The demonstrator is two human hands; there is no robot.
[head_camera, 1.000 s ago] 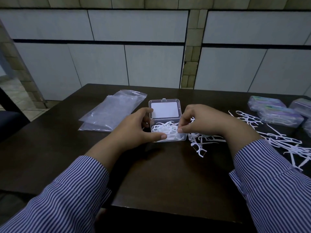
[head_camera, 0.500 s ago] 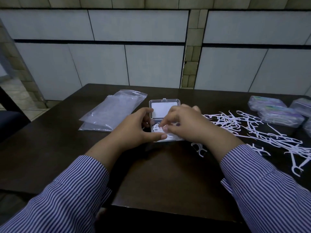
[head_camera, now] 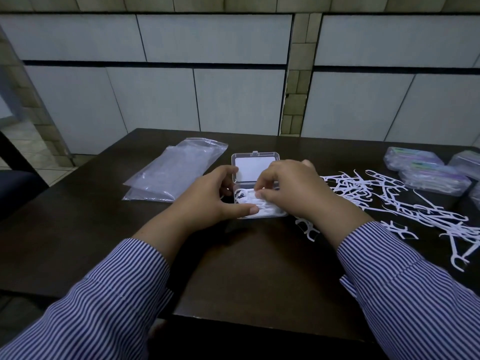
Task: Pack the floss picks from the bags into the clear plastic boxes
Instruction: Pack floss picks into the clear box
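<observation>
Since a second ago the right hand [head_camera: 293, 188] has swung left over the open clear plastic box [head_camera: 257, 198] on the table [head_camera: 246, 268], pinching floss picks [head_camera: 249, 200] into it while the left hand [head_camera: 215, 201] grips its side; light, springy and tangle-prone, they seem best pinched by their stiff handles.

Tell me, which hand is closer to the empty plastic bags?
Left. The left hand grips the open clear box just right of the plastic bags. The right hand works over the box, farther from them.
</observation>
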